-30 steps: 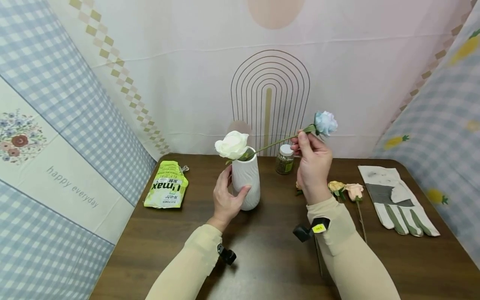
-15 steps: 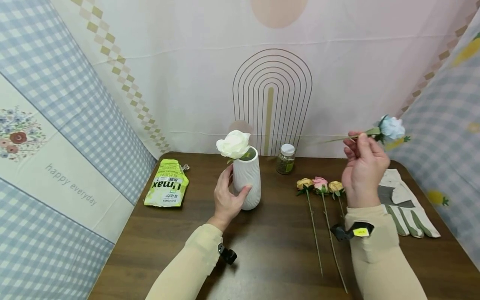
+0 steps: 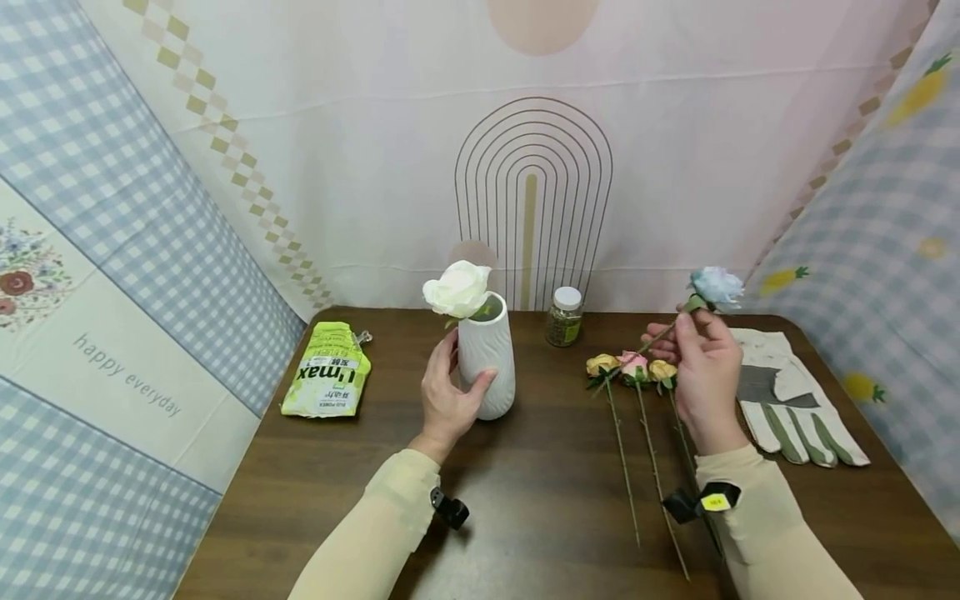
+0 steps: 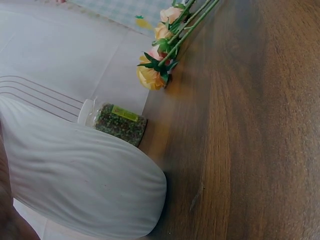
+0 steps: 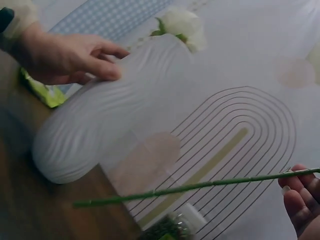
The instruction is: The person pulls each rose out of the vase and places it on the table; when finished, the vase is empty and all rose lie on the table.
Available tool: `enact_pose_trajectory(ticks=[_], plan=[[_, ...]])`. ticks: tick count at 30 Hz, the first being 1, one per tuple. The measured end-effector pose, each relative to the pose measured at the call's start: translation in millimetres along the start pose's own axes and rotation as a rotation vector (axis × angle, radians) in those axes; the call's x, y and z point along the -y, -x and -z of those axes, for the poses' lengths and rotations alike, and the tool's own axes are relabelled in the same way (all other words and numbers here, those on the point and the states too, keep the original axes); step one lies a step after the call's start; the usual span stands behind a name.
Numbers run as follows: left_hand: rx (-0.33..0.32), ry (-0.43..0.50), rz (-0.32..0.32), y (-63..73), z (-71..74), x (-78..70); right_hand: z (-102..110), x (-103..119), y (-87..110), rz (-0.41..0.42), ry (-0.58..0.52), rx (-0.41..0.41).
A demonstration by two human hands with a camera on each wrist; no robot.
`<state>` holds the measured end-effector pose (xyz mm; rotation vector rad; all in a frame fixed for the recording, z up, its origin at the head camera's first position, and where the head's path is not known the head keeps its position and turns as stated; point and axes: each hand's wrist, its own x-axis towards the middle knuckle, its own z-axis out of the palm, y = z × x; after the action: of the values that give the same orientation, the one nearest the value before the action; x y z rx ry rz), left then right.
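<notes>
My left hand (image 3: 450, 398) grips the white ribbed vase (image 3: 489, 367), thumb in front, and the vase stands slightly tilted on the table. A white rose (image 3: 457, 289) leans out of its mouth to the left. Over to the right, my right hand (image 3: 707, 375) pinches the stem of a pale blue rose (image 3: 717, 286) just below the bloom. The bare green stem (image 5: 200, 185) crosses the right wrist view, apart from the vase. Below lie a yellow rose (image 3: 602, 365), a pink rose (image 3: 632, 363) and another yellow rose (image 3: 662, 372), stems toward me.
A small jar (image 3: 564, 317) with a white lid stands behind and right of the vase. At the left lies a green Umax packet (image 3: 327, 371). A white work glove (image 3: 798, 396) lies at the right of the brown table (image 3: 525, 517). A peach rose (image 4: 171, 14) shows in the left wrist view.
The right hand has drawn the blue rose away from the vase mouth to the right, then lowered it above the lying roses. The left hand has kept its hold on the vase.
</notes>
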<state>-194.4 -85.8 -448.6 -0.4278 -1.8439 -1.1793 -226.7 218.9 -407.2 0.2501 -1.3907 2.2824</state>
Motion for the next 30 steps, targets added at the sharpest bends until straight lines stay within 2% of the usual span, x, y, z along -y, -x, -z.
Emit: enact_pose_trajectory(ticks=[6, 13, 16, 21, 27, 30], plan=[[0.003, 0.011, 0.009, 2.1, 0.4, 3.0, 4, -18, 14.6, -0.074, 0.158, -0.058], [-0.001, 0.0, 0.007, -1.1, 1.7, -5.7, 7, -36, 24.8, -0.022, 0.23, -0.064], [-0.001, -0.003, 0.005, -1.4, 1.4, -5.9, 6, -38, 30.3, -0.037, 0.282, -0.053], [-0.004, -0.001, -0.002, -1.6, 0.9, -4.7, 4, -45, 41.1, -0.115, 0.409, 0.02], [-0.004, 0.007, 0.0, -1.6, 1.1, -4.3, 12, -75, 54.6, -0.201, 0.597, 0.182], [0.0, 0.002, 0.004, -1.2, 1.1, -4.2, 15, -88, 58.9, -0.232, 0.657, 0.239]])
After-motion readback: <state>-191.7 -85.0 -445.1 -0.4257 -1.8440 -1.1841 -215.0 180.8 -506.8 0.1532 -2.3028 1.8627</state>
